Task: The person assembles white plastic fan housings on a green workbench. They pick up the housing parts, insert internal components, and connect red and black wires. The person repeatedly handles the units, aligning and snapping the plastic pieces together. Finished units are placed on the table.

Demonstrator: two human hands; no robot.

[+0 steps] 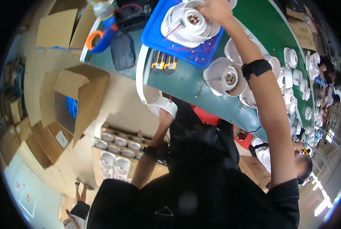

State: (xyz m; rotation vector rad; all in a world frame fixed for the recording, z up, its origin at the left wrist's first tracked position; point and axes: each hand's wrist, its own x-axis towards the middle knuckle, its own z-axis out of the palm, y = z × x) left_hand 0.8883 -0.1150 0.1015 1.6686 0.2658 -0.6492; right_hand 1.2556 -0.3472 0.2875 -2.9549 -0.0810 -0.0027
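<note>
My right hand (216, 9) reaches far forward and grips the rim of a white round housing (187, 21) with a copper motor core at its centre. The housing lies with red wires in a blue tray (159, 38) on the green table (185, 82). A black band sits on that wrist. My left hand (165, 116) is low at the table's near edge and holds a white round cap-like part (162, 105) from below; the part hides most of the fingers. A second white housing with a motor (225, 78) stands on the table between my arms.
Many more white housings (292, 82) line the table to the right. Below on the floor, a cardboard box (119, 152) holds white round parts, beside an open carton (80, 95). An orange tape roll (94, 38) and yellow-black tools (164, 63) lie near the tray. Other people work at right.
</note>
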